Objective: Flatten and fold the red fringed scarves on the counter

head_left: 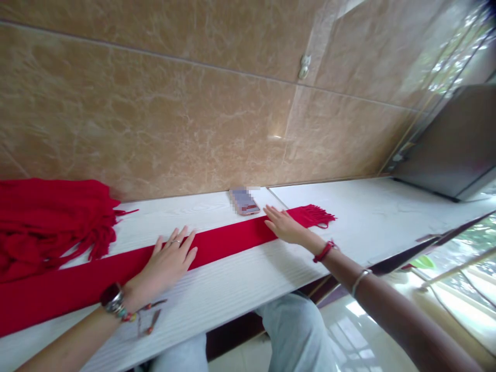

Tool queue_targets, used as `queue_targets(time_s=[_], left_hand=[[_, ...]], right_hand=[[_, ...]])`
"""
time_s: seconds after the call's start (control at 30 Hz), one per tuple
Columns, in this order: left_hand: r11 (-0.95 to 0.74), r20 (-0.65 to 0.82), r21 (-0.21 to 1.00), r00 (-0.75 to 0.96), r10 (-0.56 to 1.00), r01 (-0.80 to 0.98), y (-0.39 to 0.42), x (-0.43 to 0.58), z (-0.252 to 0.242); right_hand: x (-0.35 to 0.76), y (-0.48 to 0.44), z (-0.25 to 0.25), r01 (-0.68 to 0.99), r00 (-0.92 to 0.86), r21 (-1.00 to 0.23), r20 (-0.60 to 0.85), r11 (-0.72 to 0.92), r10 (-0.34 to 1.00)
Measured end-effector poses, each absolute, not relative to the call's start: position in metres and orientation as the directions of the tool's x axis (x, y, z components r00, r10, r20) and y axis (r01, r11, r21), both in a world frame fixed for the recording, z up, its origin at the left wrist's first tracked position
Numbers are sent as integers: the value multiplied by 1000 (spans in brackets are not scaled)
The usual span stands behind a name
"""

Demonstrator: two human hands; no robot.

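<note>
A long red scarf (228,242) lies stretched out flat along a white table (240,284), its fringed end at the right. My left hand (166,263) rests flat on the scarf near its middle, fingers spread, a ring on one finger and a watch at the wrist. My right hand (282,225) lies flat on the scarf close to the fringe, fingers stretched out, a red cord bracelet at the wrist. Neither hand grips anything.
A heap of more red fringed scarves (50,222) sits at the table's far left. A pink phone (245,201) lies by the brown tiled wall (174,103), just behind my right hand. A dark box (453,144) stands at the far right.
</note>
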State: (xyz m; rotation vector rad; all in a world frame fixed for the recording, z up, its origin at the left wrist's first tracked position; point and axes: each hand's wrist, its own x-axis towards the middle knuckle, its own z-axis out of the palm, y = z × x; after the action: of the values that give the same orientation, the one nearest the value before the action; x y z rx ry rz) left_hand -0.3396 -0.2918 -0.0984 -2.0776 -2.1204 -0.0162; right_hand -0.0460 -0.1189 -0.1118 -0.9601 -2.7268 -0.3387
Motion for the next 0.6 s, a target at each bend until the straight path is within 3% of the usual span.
queue_targets(time_s=[0.1,0.2,0.3,0.43,0.6], left_hand=[[-98,93,-78,105,990,992,-259,-298,-92],[-174,119,-77,182,976,982,-239,-268,-95],[-211,150,-101,225,963,972,-235,-259,-103],[-215,177,-112,232,956,970,-237,-263,-109],[-213,182,-97,228,957,972,-236,-261,-107]], right_hand=[[-95,-139,-106,477,-859,160,289,864,421],[-97,-135,-111,451,-882,204,249,869,400],[-50,-110,-119,503,-864,288,174,815,472],[35,-71,-120,673,-718,318,63,668,694],[83,-51,-114,787,-585,296,80,541,807]])
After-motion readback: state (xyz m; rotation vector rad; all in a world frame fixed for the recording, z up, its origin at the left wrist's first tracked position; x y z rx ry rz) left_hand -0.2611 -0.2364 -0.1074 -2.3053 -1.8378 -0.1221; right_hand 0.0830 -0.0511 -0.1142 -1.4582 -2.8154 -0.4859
